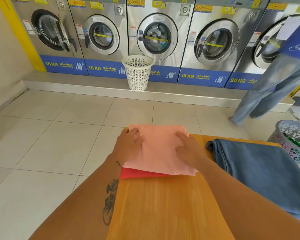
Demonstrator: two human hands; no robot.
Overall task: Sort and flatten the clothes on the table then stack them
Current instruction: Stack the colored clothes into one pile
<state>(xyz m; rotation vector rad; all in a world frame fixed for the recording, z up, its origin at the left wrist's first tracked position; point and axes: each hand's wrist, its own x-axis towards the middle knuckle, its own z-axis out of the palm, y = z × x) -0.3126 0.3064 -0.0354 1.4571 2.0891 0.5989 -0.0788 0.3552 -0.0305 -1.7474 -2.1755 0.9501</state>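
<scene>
A folded pale pink cloth [160,151] lies at the far left corner of the wooden table [166,205], on top of a folded red cloth [137,174] whose edge shows beneath it. My left hand [129,144] rests on the pink cloth's left edge with fingers curled at the far corner. My right hand [189,149] lies flat on its right side, fingers spread. A blue denim garment [260,172] is spread over the table's right part, apart from the stack.
A grey-blue laundry basket [294,141] stands off the table's far right corner. A white basket [138,73] sits on the floor step before a row of washing machines [156,37]. A person in jeans [274,87] stands at the right.
</scene>
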